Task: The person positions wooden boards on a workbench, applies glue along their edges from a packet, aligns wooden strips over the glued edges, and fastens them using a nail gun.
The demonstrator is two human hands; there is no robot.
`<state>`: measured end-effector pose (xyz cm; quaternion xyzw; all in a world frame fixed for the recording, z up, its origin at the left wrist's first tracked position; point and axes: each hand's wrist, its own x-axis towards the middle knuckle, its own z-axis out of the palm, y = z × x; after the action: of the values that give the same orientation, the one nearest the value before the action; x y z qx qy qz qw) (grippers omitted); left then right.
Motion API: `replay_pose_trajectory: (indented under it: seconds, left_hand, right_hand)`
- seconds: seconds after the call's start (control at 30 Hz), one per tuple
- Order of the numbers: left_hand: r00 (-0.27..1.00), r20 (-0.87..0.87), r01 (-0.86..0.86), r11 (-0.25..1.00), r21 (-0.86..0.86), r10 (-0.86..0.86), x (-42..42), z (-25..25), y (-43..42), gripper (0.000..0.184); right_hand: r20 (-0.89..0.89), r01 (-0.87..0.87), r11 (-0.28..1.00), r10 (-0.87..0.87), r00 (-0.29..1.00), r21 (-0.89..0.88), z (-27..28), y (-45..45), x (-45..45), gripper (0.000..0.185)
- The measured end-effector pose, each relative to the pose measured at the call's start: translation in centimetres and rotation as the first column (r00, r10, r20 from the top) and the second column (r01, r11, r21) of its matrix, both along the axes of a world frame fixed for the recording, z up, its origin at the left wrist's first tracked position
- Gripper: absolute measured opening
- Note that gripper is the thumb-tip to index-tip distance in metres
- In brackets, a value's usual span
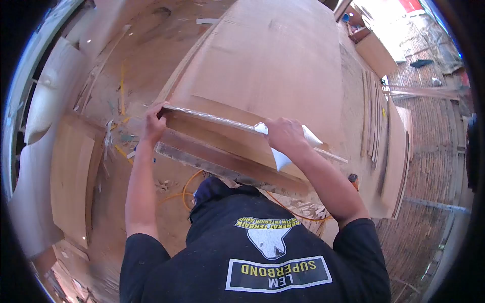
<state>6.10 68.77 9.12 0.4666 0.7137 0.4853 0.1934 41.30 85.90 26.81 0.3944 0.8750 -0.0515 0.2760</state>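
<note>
My left hand is closed around the far left end of a thin wooden board, which stands tilted on its edge. Along the board's upper edge runs a whitish wavy line that looks like glue. My right hand grips a white plastic glue bag, its narrow end resting at that edge right of the middle. Parts of the bag stick out on both sides of my fingers. Behind the board lies a large plywood sheet.
Stacked wooden strips lie to the right. Wood panels lean at the left. An orange hose and scraps are on the floor near my body. An orange-and-black tool sits beside my right forearm.
</note>
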Motion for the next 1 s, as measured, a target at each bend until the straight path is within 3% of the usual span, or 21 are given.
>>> replay_pose_trajectory:
  seconds: [0.1,0.2,0.3,0.4,0.5,0.63,0.73,0.83,1.0]
  left_hand:
    - [0.999,0.031,0.008,1.000,-0.001,-0.008,-0.3,-0.6,0.1,0.042]
    - [0.997,-0.072,0.010,1.000,-0.012,-0.011,-0.4,-0.3,0.0,0.042]
    - [1.000,-0.001,0.012,1.000,-0.028,-0.012,-0.1,0.3,0.0,0.040]
    - [0.995,-0.090,0.040,0.999,-0.016,-0.042,-0.6,0.1,0.1,0.037]
    - [0.998,-0.020,0.055,0.998,0.014,-0.055,-0.9,-0.7,0.0,0.034]
    - [0.997,-0.058,0.041,0.997,-0.063,-0.045,-1.0,-0.2,-0.2,0.036]
    - [0.999,-0.004,0.035,0.997,-0.067,-0.035,-0.6,0.5,-0.1,0.041]
    - [0.995,-0.068,0.073,0.993,-0.090,-0.079,-0.6,1.0,0.0,0.045]
    - [0.985,-0.107,0.120,0.987,-0.109,-0.132,-2.4,-0.8,-0.3,0.046]
  right_hand:
    - [-0.004,0.033,0.999,-0.033,0.999,0.011,0.0,0.5,1.9,0.035]
    - [-0.010,0.053,0.998,-0.053,0.999,0.026,-0.8,1.1,4.2,0.036]
    - [-0.001,0.097,0.995,-0.097,0.995,0.014,-0.9,1.6,6.1,0.037]
    - [-0.007,0.124,0.992,-0.124,0.992,0.016,0.0,1.8,8.1,0.038]
    - [-0.008,0.151,0.988,-0.151,0.988,0.027,-0.2,2.2,10.4,0.038]
    - [-0.036,0.173,0.984,-0.172,0.985,0.036,-0.7,2.6,13.8,0.038]
    - [-0.047,0.197,0.978,-0.194,0.980,0.062,-1.1,2.7,16.0,0.026]
    - [-0.023,0.245,0.969,-0.244,0.969,0.034,-0.5,3.0,17.6,0.035]
    - [-0.007,0.283,0.957,-0.283,0.959,0.059,-0.2,3.1,20.5,0.034]
